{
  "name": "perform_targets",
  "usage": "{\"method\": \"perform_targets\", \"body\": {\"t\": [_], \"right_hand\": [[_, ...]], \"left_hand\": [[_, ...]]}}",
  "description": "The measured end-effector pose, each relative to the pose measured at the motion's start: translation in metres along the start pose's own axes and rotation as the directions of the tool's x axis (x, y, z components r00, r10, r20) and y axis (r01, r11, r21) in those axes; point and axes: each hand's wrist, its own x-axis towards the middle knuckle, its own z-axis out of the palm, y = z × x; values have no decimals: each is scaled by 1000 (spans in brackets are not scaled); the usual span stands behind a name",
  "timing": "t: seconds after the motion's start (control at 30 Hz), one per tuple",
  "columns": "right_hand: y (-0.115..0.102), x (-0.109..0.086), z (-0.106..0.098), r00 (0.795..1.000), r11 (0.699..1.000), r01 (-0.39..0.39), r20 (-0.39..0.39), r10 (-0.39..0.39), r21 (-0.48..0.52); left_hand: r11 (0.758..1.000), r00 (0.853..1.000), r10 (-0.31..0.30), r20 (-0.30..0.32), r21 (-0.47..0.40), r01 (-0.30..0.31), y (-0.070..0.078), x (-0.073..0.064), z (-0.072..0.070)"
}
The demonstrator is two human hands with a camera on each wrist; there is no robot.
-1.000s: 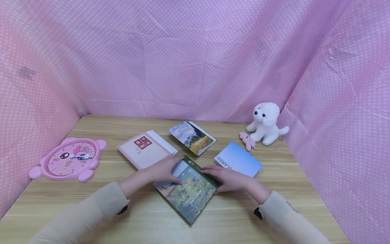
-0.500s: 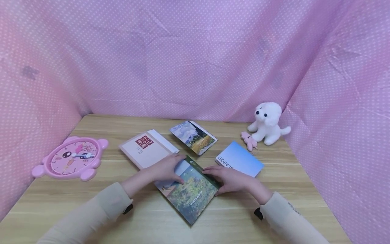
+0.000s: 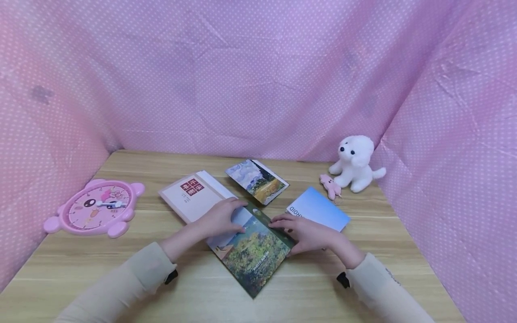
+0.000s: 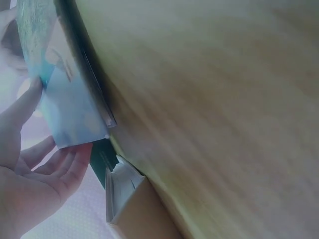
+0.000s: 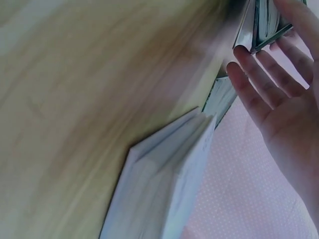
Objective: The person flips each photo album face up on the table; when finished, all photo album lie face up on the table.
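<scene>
My left hand [image 3: 218, 219] pinches the photo album [image 3: 258, 249] between thumb and fingers; my right hand [image 3: 308, 233] touches its spine edge, grip undetermined. Album position: between both hands, over the table [image 3: 202, 296]. Apply even, light pressure.

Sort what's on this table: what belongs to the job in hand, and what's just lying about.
Job in hand:
photo album, being handled
perhaps pale pink book, landscape-covered book, blue book

Apparently just lying about:
pink clock
white plush dog
small pink toy
</scene>
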Motion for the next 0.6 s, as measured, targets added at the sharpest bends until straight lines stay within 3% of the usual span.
{"method": "perform_targets", "body": {"t": [0.3,0.6], "right_hand": [[2,-2,-8,997,998,57,-51,-57,-1],[1,-5,-18,985,996,89,-150,-87,3]], "left_hand": [[1000,998,12,-59,-7,-13,1,1,-5],[998,992,33,-124,-57,-40,2,2,-13]]}}
